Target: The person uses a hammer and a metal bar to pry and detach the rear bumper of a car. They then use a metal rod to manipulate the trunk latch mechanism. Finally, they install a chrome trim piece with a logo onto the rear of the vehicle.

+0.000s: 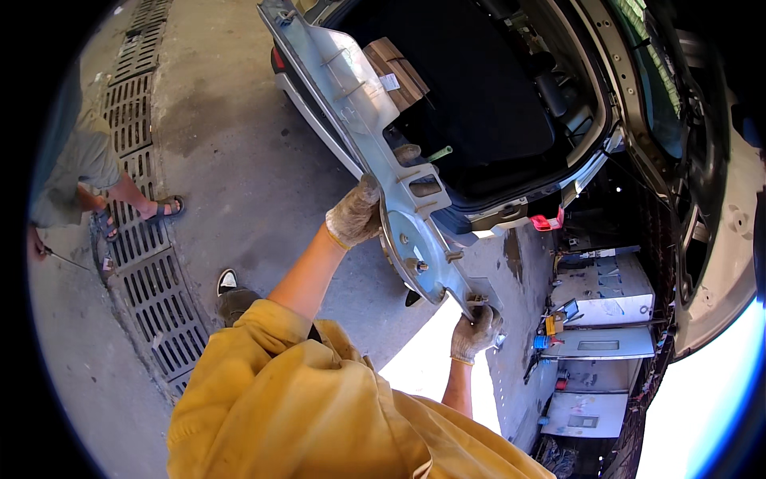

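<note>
A long pale blue-grey car trim panel (415, 233), with pegs and cut-outs along its inner face, is held up at a slant before the open rear of a car (335, 128). My left hand (355, 214), in a soiled knit work glove, is closed round the panel's left edge at about mid-length. Also gloved, my right hand (476, 331) grips the panel's near end, its fingers partly hidden. Behind the panel, a greenish rod (440, 153) sticks out beside a cut-out. A cardboard box (395, 76) lies in the dark cargo space.
The raised tailgate (718, 231) hangs at the right. A bystander's sandalled foot (164, 209) stands by the drain grating (152, 319) on the left. White metal cabinets (598, 291) line the right side. A red tail lamp (547, 221) sits at the car's rear corner.
</note>
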The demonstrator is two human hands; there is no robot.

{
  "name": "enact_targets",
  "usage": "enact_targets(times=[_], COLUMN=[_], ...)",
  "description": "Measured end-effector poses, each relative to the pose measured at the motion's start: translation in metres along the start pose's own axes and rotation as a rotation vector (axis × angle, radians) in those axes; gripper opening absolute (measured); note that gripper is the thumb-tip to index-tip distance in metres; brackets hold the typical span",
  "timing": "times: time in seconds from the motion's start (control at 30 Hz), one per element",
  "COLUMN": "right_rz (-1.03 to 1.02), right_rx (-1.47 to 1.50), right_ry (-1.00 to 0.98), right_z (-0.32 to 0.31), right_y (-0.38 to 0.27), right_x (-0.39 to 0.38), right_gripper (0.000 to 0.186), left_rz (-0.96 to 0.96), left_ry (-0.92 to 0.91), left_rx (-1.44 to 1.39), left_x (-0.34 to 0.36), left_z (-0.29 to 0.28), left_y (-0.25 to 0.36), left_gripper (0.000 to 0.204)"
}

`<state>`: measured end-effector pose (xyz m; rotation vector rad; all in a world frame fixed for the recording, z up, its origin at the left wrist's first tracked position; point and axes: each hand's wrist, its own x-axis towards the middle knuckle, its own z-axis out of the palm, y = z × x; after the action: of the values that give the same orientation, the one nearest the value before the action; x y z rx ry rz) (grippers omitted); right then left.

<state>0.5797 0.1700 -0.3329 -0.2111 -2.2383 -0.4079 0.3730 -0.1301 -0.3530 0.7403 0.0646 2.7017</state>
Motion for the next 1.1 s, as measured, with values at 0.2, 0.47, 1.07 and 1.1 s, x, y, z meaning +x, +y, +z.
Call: enact_targets(times=[0.2, 0.47, 1.07, 1.1], right_rz=[0.009, -0.233, -0.244, -0.277], right_rx=[0.382, 0.857, -0.074, -0.093], right_ry=[-0.105, -0.790, 0.577, 0.669], right_z=[0.000, -0.045, -0.285, -0.267], right_y=[-0.011, -0.043, 0.130, 0.128], right_x=[-0.083, -0.061, 0.364, 0.355], right_gripper=[0.026, 0.036, 0.057, 0.056], left_rz=[0.158, 0.108, 0.283, 0.295], left_ry=[-0.059, 0.022, 0.149, 0.155], left_rx=[0.074, 0.207, 0.666, 0.691], left_x=[-0.082, -0.180, -0.137, -0.141], left_z=[0.041, 0.115, 0.205, 0.202], left_y=[-0.022, -0.034, -0.025, -0.023], left_gripper=[0.109, 0.098, 0.096, 0.095])
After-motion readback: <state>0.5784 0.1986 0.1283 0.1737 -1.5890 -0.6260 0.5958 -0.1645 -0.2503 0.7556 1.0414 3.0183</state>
